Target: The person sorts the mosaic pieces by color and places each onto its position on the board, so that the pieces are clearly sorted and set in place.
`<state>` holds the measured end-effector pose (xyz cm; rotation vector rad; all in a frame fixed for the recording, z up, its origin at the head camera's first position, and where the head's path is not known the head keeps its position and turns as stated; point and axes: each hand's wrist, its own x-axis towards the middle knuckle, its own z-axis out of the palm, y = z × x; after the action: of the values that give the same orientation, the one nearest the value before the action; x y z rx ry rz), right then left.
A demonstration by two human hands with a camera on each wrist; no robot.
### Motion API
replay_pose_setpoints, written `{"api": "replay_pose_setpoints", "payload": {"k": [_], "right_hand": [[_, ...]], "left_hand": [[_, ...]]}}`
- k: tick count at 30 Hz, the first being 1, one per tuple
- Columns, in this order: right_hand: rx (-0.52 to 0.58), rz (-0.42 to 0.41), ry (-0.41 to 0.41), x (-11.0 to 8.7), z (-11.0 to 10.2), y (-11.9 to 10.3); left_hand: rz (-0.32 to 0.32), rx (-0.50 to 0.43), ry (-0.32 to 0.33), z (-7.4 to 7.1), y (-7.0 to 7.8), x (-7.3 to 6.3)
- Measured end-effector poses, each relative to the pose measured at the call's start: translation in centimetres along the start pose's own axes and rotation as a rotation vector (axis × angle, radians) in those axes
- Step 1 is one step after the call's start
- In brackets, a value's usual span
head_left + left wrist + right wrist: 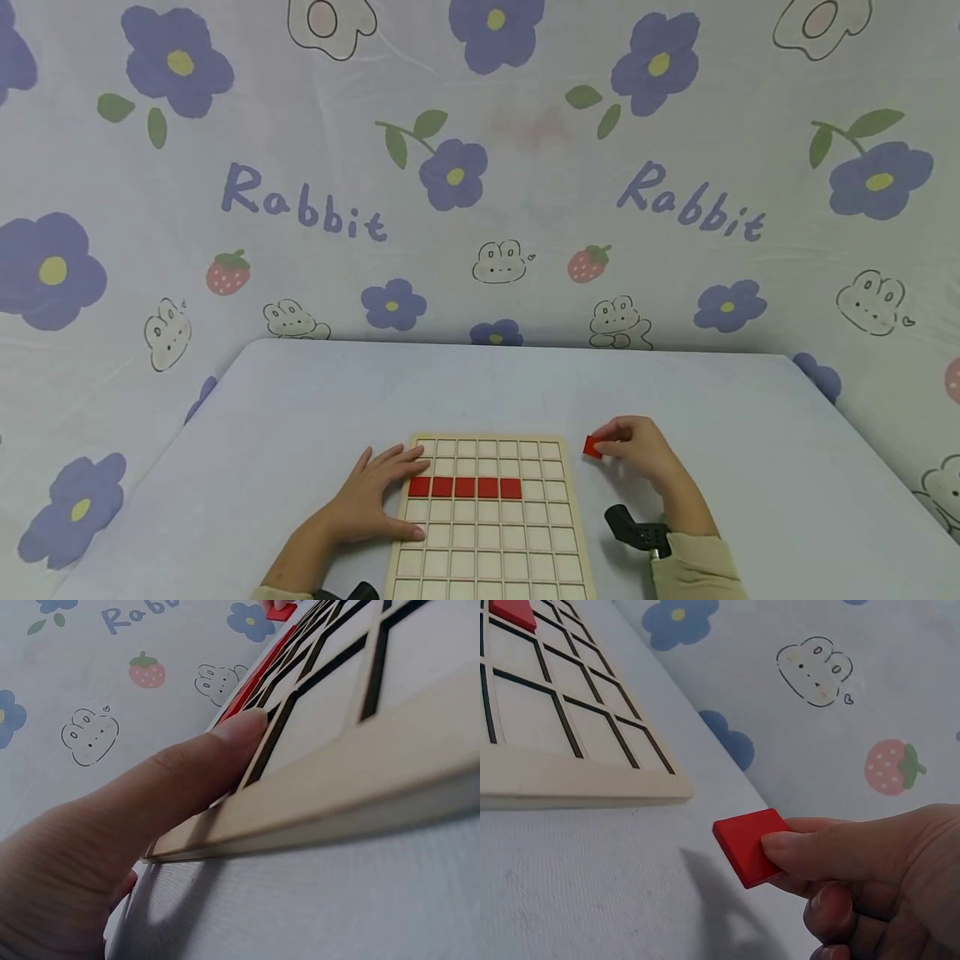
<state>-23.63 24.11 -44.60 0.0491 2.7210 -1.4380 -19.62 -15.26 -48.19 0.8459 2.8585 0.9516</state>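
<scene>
A wooden grid board (486, 537) lies flat on the white table, with a row of several red square tiles (465, 487) set in its third row from the far edge. My left hand (367, 496) rests on the board's left border, fingers spread; in the left wrist view its thumb (240, 729) presses the frame and a grid cell. Beyond the board's upper right corner, my right hand (641, 450) pinches one red square tile (748, 844) between thumb and fingers, held above the table and apart from the board.
The white table (337, 392) reaches back to a cloth backdrop (540, 183) printed with flowers, rabbits and strawberries. A black strap mount (637, 531) sits on the right wrist; part of another black mount (360, 592) shows by the left wrist.
</scene>
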Motion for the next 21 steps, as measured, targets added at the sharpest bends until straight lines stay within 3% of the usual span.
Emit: {"api": "replay_pose_setpoints", "payload": {"k": [21], "right_hand": [[0.024,-0.175,-0.282,-0.7,2.8,-2.4]], "left_hand": [[-0.001,-0.009,-0.009,0.0,0.1,-0.1]]}}
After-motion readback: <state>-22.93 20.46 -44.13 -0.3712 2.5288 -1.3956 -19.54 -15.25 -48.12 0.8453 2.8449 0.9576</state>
